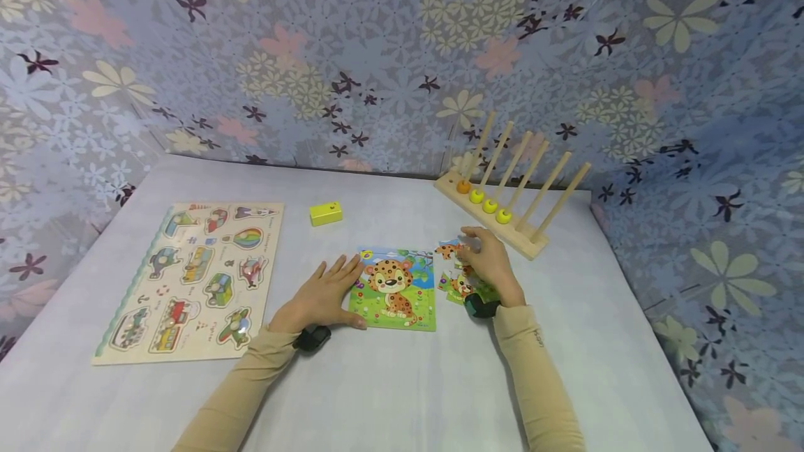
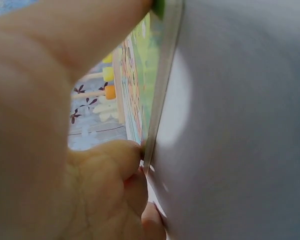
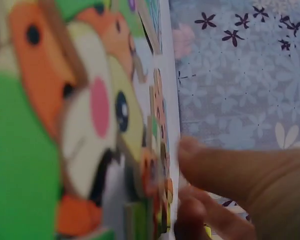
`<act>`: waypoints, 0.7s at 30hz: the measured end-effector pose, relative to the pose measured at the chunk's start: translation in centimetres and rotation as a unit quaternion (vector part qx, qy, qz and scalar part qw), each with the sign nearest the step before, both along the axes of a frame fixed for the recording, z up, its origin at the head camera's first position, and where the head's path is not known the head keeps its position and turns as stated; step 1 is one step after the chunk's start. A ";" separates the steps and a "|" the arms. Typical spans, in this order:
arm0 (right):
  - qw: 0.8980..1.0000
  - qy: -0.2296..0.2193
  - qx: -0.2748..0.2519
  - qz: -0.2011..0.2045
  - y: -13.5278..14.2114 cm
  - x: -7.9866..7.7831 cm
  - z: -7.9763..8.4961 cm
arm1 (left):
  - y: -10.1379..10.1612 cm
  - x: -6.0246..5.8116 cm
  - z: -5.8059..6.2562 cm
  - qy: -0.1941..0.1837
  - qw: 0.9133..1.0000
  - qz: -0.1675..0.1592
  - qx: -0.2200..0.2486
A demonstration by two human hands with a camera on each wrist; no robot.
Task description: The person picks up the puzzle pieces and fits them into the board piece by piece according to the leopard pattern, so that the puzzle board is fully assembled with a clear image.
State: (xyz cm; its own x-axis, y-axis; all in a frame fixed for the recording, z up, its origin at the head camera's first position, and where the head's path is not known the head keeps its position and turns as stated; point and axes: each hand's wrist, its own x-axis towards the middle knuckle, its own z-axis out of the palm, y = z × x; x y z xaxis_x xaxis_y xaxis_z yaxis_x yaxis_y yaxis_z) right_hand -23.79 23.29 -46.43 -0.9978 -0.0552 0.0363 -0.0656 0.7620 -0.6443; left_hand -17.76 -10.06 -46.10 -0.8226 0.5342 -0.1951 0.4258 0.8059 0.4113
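Observation:
A square leopard picture board lies on the table between the hands. My left hand is spread at its left side, fingertips at the upper left edge and thumb at the lower left corner. In the left wrist view, the thumb and a finger touch the board's edge. My right hand hovers over loose leopard puzzle pieces, fingers bent and thumb apart. Large in the right wrist view are overlapping puzzle pieces, beside the thumb and fingers; nothing shows between them.
On the left lies a wooden vehicle peg puzzle. Behind the picture board sits a yellow block. A wooden rack with upright rods and several beads stands at the back right, near the floral cloth.

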 end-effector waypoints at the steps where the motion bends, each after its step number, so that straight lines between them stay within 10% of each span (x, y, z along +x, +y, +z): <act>1: 1.000 -0.011 0.002 0.015 0.2 0.0 0.0 | 0.0 0.0 0.0 0.000 1.000 0.000 0.000; 10: 0.994 -0.096 0.027 0.046 1.7 0.4 1.4 | -0.1 0.0 -0.1 0.001 1.000 0.002 0.008; 21: 0.995 -0.078 0.045 0.050 1.8 0.6 1.5 | -0.1 -0.1 -0.1 -0.002 1.000 0.003 0.005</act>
State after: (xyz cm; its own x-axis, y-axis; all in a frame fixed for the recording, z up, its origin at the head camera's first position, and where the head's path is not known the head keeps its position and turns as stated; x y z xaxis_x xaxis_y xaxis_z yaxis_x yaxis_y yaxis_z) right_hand -23.18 25.14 -44.96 -0.9803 -0.1512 -0.1273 -0.0496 0.8117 -0.5820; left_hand -17.84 -10.17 -46.24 -0.8253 0.5306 -0.1932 0.4184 0.8043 0.4219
